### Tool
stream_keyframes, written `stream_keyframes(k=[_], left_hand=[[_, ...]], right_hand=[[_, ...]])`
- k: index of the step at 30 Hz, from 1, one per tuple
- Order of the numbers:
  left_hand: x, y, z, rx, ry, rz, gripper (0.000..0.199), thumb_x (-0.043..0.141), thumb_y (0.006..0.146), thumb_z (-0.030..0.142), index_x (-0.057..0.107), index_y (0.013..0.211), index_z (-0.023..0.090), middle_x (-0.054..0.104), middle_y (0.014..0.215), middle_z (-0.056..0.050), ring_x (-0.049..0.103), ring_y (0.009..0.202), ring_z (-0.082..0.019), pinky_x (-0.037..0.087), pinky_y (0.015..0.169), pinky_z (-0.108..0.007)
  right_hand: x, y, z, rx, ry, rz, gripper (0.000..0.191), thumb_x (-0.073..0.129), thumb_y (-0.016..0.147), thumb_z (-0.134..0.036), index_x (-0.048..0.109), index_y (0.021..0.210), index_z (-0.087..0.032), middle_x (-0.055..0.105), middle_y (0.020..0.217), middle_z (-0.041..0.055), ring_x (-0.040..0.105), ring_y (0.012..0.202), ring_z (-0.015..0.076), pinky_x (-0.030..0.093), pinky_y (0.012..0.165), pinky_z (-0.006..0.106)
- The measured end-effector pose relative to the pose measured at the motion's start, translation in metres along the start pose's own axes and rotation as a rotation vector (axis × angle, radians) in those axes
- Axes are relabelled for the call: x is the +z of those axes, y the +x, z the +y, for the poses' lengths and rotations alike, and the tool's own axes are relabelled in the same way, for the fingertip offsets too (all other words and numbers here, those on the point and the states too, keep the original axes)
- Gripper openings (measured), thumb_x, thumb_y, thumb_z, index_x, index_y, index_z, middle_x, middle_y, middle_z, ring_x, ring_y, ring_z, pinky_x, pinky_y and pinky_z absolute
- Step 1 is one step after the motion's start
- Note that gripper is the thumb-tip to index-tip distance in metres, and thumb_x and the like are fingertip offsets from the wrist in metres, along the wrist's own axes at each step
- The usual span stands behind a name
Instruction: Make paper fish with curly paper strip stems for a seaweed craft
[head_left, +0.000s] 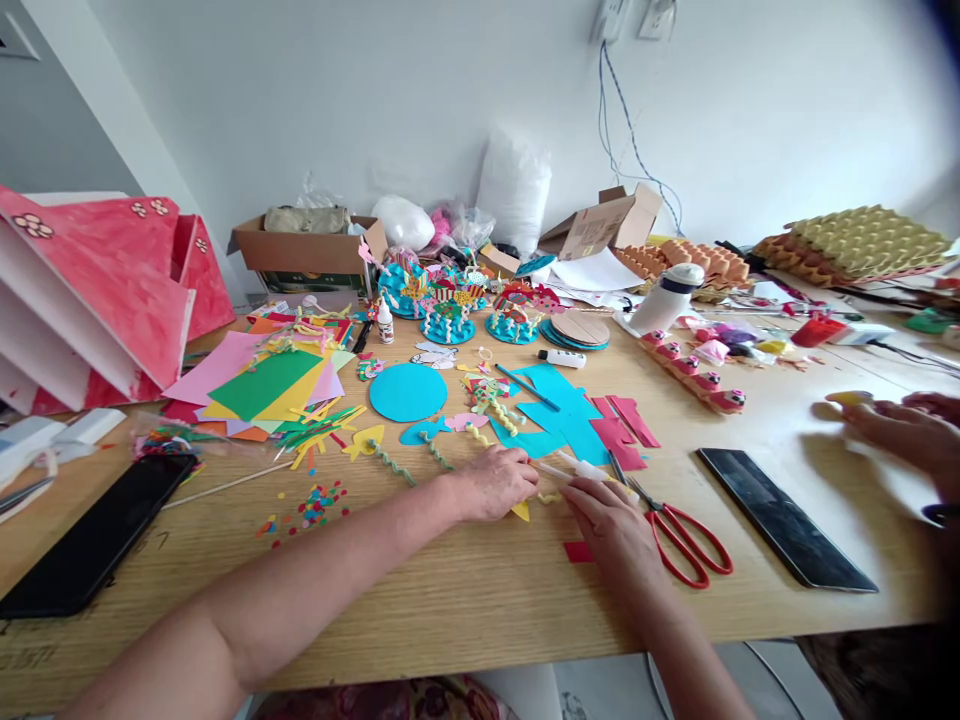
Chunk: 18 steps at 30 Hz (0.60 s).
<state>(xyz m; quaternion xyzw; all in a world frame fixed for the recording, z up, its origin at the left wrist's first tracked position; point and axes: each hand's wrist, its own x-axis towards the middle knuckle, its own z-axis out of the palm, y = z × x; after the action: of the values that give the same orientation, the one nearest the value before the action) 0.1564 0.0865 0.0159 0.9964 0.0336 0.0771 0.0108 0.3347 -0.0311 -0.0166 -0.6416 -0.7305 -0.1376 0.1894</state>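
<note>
Over the table's middle, my left hand [499, 482] is closed, fingertips pressed together; what they pinch is hidden. A yellow paper piece [521, 511] shows just under it. My right hand [616, 525] is closed on a thin white stick-like thing [551, 470], which points toward my left fingers. Behind the right fingers lies a white tube-like piece [589, 468], partly covered. Red-handled scissors [686, 540] rest beside the right hand. A red paper scrap [578, 552] lies by its wrist. Twisted paper strips [390, 462] and a blue paper fish [424, 431] lie left of my hands.
A blue disc [409, 392], blue paper sheets [566, 415] and red strips [626, 420] lie beyond. Phones [97, 530] [784, 515] flank the work. Coloured paper [266, 388] is stacked left. Finished-looking blue crafts [448, 328] stand behind. Another person's hand [904, 430] is at right.
</note>
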Motion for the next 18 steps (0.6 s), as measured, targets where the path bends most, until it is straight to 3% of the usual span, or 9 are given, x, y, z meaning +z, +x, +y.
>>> stream_keyframes(k=[7,12,15,18], left_hand=[[-0.005,0.004,0.000,-0.001,0.019,0.012,0.008,0.057,0.079,0.012,0.063,0.083,0.016,0.064,0.087,-0.004,0.050,0.091,-0.021,0.039,0.076,-0.033],[-0.025,0.000,0.007,-0.059,0.033,0.108,0.016,0.048,0.085,0.014,0.061,0.094,0.017,0.063,0.100,-0.004,0.050,0.095,-0.020,0.039,0.079,-0.033],[-0.037,-0.018,0.015,-0.077,-0.022,0.203,0.022,0.045,0.087,0.014,0.058,0.105,0.017,0.060,0.106,-0.004,0.049,0.099,-0.017,0.037,0.085,-0.031],[-0.049,-0.053,0.021,-0.119,-0.073,0.230,0.021,0.044,0.088,0.014,0.057,0.104,0.016,0.059,0.105,-0.004,0.049,0.099,-0.016,0.035,0.089,-0.028]], right_hand=[[-0.005,0.004,-0.003,-0.008,-0.024,-0.072,0.029,0.040,0.088,-0.023,0.067,0.081,-0.023,0.067,0.091,0.0048,0.058,0.083,0.0198,0.048,0.071,0.031],[-0.005,0.010,0.000,-0.057,-0.069,0.050,0.036,0.034,0.089,-0.029,0.068,0.080,-0.021,0.068,0.086,0.0061,0.061,0.078,0.0208,0.049,0.065,0.033],[-0.007,0.007,0.004,-0.060,-0.029,0.114,0.036,0.035,0.088,-0.036,0.067,0.088,-0.018,0.067,0.089,0.0076,0.062,0.079,0.0221,0.050,0.066,0.034],[-0.014,-0.006,0.008,0.021,0.079,0.165,0.033,0.041,0.086,-0.041,0.066,0.092,-0.020,0.065,0.095,0.0074,0.062,0.083,0.0222,0.049,0.075,0.036]])
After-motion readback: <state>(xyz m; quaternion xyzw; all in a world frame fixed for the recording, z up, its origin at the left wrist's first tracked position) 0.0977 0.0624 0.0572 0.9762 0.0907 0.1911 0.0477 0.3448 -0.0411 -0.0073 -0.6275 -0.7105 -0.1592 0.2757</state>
